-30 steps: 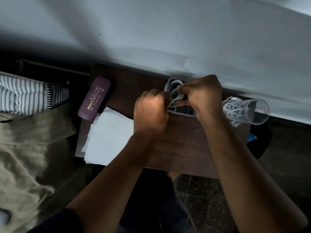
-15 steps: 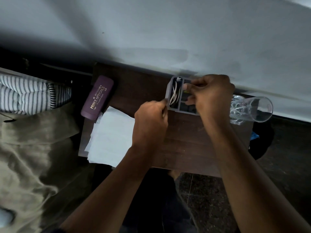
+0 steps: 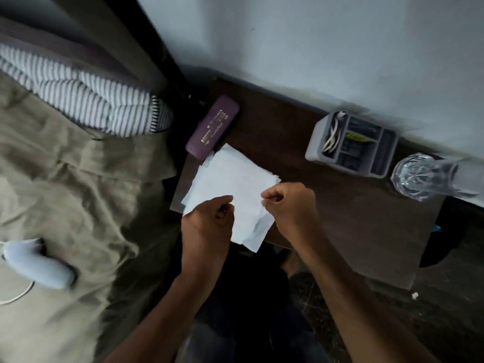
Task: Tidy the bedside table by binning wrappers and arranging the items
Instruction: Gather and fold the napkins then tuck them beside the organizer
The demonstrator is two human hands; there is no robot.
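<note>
The room around me is dim, and what light there is falls on the pale wall [image 3: 327, 43] at twelve to two o'clock, the brightest area in view. The dark tabletop [image 3: 340, 213] soaks up most of it, so its grain hardly shows. The white papers [image 3: 235, 179] under my hands stand out brightly, though their edges are soft. At three o'clock the drinking glass [image 3: 419, 176] is smeared with motion blur and catches small glints. The white device [image 3: 34, 260] on the bed at eight o'clock is streaked too. Wide-angle bending tilts the wall line, and the floor at five o'clock sinks into near-black shadow.
</note>
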